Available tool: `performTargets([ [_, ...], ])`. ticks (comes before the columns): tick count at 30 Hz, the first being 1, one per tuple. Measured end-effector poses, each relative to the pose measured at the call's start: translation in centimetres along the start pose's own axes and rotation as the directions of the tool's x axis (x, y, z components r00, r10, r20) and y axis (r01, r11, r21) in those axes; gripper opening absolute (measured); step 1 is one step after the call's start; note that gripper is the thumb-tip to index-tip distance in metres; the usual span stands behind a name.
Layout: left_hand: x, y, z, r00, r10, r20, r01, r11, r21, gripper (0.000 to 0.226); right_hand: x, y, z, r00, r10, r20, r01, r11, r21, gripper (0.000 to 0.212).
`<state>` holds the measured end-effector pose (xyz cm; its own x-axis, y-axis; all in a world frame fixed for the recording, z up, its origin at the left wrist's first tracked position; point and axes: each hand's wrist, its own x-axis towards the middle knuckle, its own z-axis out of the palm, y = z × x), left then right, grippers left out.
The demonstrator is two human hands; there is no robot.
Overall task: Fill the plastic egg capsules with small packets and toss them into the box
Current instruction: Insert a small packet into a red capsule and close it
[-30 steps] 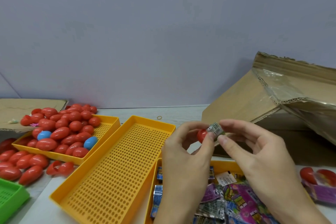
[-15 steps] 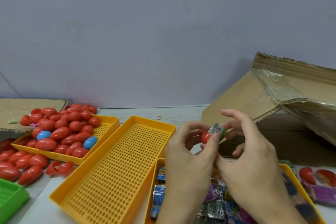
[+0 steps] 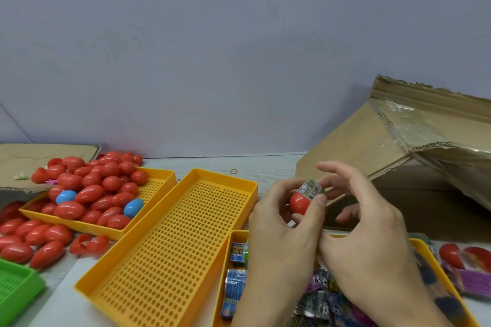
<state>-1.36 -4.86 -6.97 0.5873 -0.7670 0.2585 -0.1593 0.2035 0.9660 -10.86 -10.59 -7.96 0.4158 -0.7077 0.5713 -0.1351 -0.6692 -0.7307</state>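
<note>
Now the left hand [image 3: 285,223] pinches a red capsule half [image 3: 300,203] between thumb and fingers, and the small packet [image 3: 310,188] sits deeper in its mouth than a second ago, though its printed end still sticks out. The right hand [image 3: 372,236], fingers loosely spread, has eased off it. By my reading, stuffing is nearly done and closing comes next. Just behind the capsule stands the cardboard box [image 3: 372,141]; below it, a yellow tray [image 3: 425,244] of packets; left of it, an empty perforated tray [image 3: 170,236] and a heap of red eggs [image 3: 90,188]. A pale table [image 3: 265,164] meets a lilac wall [image 3: 239,61].
</note>
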Motion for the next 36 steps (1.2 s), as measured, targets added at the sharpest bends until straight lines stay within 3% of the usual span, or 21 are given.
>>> performTargets([
  [11,0.06,-0.21,0.11,1.0,0.0,0.003,0.0,1.0,-0.022,0.018,-0.1,0.3,0.07,0.999,0.006,-0.048,-0.007,1.0,-0.018,0.077],
  [18,0.06,0.06,-0.06,1.0,-0.009,-0.028,0.007,0.997,-0.083,0.021,0.04,0.06,-0.1,1.0,0.01,-0.029,-0.008,0.999,0.041,0.068],
  [27,0.05,-0.14,0.3,0.985,0.073,-0.157,-0.075,0.997,-0.005,0.016,0.06,-0.29,0.02,0.998,0.055,-0.044,-0.051,0.996,0.071,0.058],
  [36,-0.07,0.2,0.12,0.985,0.096,-0.144,-0.085,0.993,0.085,0.017,0.1,0.08,0.1,0.998,0.044,-0.051,-0.041,0.998,0.057,0.061],
])
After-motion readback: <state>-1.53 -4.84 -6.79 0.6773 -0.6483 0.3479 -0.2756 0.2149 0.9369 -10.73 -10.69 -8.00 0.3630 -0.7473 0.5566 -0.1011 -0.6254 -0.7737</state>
